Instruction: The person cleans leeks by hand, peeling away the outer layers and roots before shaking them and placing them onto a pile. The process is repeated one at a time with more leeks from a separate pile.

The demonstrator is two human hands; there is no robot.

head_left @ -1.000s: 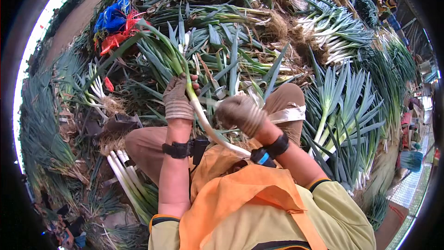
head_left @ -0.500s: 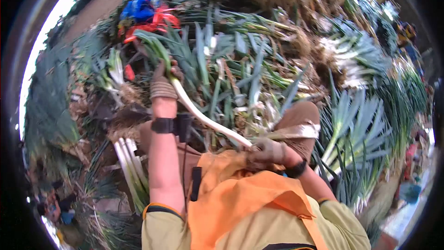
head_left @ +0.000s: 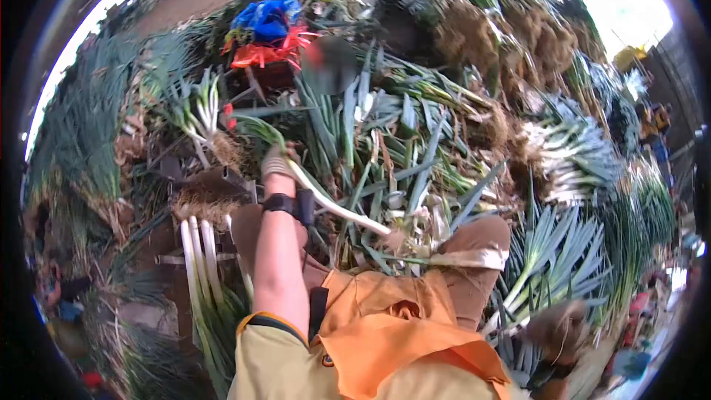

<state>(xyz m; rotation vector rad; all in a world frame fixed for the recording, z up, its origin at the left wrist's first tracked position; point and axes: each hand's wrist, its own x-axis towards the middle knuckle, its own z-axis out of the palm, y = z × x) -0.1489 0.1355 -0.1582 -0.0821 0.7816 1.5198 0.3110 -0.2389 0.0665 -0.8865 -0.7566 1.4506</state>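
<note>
My left hand, in a striped work glove, is closed around the green upper part of a leek. The leek's white stalk slants down to the right and ends in a tuft of roots above my lap. Low on the right, my gloved right hand is beside a fan of leeks with broad green leaves. That hand is blurred, and its fingers cannot be made out clearly. In front of me lies a pile of loose leek leaves.
Several white-stalked leeks lie by my left side. Another leek bunch rests to the right, near root-covered bundles. Blue plastic and red plastic strips sit at the upper left.
My right hand has left the leek's root end and moved right, down beside the leek fan. My left hand still grips the leek. The whole view has shifted.
</note>
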